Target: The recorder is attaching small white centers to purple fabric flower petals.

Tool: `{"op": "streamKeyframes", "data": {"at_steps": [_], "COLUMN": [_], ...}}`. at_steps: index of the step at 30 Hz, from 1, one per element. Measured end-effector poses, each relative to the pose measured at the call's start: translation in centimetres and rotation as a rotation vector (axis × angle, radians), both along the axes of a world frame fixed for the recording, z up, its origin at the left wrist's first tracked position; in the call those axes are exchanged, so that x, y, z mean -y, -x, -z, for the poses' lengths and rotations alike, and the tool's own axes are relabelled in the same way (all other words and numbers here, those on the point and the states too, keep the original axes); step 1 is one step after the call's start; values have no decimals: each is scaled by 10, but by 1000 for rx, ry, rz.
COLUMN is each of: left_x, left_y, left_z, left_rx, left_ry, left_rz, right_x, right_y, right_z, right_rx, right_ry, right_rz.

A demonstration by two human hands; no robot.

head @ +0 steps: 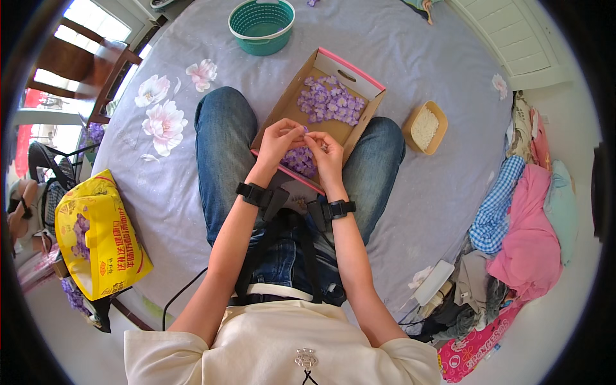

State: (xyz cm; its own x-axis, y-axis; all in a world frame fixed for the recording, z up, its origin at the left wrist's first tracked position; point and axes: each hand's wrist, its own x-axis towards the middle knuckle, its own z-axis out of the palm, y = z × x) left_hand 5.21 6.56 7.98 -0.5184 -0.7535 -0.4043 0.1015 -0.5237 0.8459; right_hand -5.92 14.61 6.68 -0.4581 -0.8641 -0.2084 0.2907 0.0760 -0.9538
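My left hand and my right hand meet fingertip to fingertip over an open cardboard box with pink edges. A small purple artificial flower is pinched where the fingertips come together; the fingers hide most of it. Something small and whitish shows within my right fingers, too small to name. Inside the box, a loose spread of purple flower heads lies toward the far end. A second pile of purple flowers sits at the near end, below my hands and partly covered by them. The box rests between my legs.
A tan tub of small white pieces stands right of my knee. Farther off is a green basket with a white rim. At left, a yellow bag holds purple flowers. Clothes are heaped along the bed's right edge.
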Motion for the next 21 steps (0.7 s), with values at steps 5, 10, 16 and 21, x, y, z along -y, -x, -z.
{"op": "streamKeyframes", "data": {"at_steps": [5,10,16,21], "left_x": [-1,-2,-3,-2], "left_y": [0,2,2,3], "left_z": [-1,1,1,0], "left_rx": [0,9,61,20], "left_ry": [21,46,77,73], "left_rz": [11,10,20,43], "right_x": [0,0,1,2], "right_y": [0,0,0,0], "right_z": [-1,-1,1,4], "right_rx": [7,-63,-89,-183], "right_ry": [-26,-42,-38,-1], "right_rz": [21,20,7,37]}}
